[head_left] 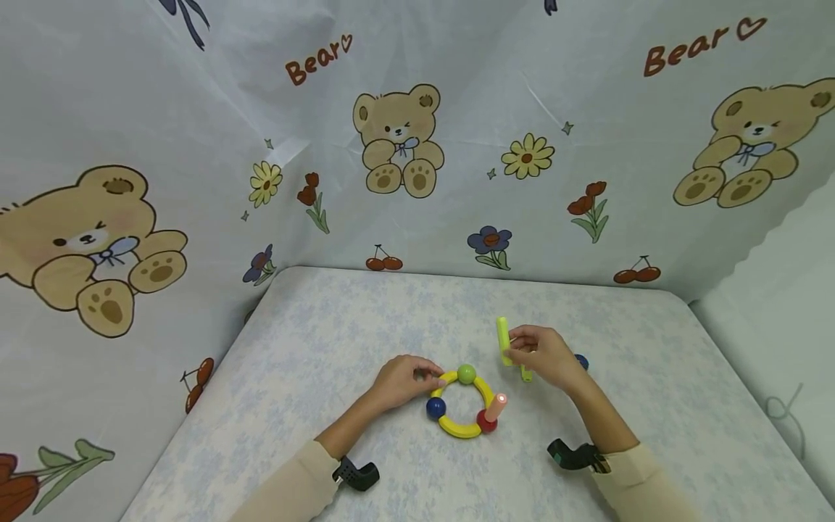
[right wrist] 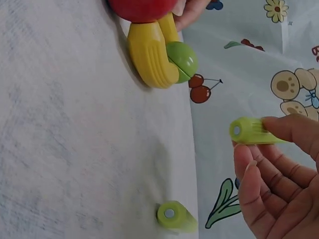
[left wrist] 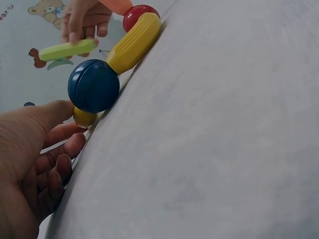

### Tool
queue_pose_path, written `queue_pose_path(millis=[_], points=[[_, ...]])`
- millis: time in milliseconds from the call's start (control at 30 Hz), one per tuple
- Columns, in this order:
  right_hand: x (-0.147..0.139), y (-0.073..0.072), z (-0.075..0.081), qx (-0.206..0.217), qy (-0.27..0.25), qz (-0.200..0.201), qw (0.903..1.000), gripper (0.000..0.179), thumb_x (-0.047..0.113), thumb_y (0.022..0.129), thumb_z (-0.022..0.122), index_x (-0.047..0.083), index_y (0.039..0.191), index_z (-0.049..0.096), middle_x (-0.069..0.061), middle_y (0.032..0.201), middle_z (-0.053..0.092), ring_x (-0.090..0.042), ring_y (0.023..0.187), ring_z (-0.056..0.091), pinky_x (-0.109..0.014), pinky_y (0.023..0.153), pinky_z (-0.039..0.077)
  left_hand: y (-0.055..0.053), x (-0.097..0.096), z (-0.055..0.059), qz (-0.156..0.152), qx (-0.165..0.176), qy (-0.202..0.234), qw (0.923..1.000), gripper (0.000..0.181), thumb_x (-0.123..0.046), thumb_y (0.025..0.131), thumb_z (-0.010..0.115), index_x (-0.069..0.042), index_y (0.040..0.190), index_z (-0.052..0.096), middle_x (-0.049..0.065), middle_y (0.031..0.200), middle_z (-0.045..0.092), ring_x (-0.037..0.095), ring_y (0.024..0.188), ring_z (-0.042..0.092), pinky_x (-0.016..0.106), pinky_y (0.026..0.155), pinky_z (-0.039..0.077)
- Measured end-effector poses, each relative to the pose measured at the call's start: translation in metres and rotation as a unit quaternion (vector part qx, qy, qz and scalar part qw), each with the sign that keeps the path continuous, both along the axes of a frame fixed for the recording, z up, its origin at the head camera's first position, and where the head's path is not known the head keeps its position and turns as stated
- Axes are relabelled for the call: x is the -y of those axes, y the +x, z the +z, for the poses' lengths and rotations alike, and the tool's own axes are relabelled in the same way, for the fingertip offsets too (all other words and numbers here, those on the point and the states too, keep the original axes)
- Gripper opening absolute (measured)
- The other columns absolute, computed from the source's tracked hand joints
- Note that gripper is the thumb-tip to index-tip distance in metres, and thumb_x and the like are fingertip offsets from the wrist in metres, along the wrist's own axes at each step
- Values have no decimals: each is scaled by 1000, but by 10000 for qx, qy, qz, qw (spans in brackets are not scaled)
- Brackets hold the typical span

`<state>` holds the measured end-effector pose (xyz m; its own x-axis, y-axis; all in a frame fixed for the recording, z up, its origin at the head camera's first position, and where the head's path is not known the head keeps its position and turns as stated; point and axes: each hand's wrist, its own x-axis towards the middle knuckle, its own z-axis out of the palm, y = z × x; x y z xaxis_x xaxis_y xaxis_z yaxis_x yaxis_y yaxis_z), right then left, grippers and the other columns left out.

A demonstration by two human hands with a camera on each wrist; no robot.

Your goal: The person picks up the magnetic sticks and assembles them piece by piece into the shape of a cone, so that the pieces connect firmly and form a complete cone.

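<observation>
The pale table (head_left: pixel 365 319) bears 1 ring (head_left: pixel 459 430), 1 green stick (head_left: pixel 526 375), 1 blue ball (head_left: pixel 583 361).

The head camera looks forward and down from the near side, set back enough to catch most of the table (head_left: pixel 365 312) and the far cloth (head_left: pixel 443 225). The left wrist camera (head_left: pixel 361 476), low and close in, faces far and right past the left hand (left wrist: pixel 30 154); the right wrist camera (head_left: pixel 569 455), also close, faces far and left. I see all three sharing the ring (head_left: pixel 459 429) and raised green bar (head_left: pixel 503 339).
</observation>
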<state>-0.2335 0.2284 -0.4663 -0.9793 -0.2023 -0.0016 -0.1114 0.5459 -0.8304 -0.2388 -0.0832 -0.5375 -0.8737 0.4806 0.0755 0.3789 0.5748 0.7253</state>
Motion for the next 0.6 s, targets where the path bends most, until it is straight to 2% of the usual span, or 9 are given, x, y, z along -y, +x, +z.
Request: queue_pose_path(millis=[200,500,600], points=[[15,5,-5,-475,-216,316,9981,26,11,91,78,0,112,68,-8,98,72,-22,90,68,-26,72,57,3,-3,0,181,-52,31,9998,21,-45,91,75,-30,104,80,-21,77,65,4,66,57,25,61,45],[27,9,-11,-662,-576,776,9931,24,9,91,77,4,113,70,-9,102,75,-25,94,71,-28,70,57,5,-6,-2,387,-204,71,9990,18,-46,91,75,-30,97,80,-21,73,63,4,60,55,25,55,44],[30,9,-13,-689,-557,860,9923,22,9,91,77,7,111,70,-7,103,75,-24,96,71,-28,71,58,5,-7,-2,410,-252,69,9988,18,-47,91,75,-31,97,80,-21,72,63,4,60,55,25,54,44]])
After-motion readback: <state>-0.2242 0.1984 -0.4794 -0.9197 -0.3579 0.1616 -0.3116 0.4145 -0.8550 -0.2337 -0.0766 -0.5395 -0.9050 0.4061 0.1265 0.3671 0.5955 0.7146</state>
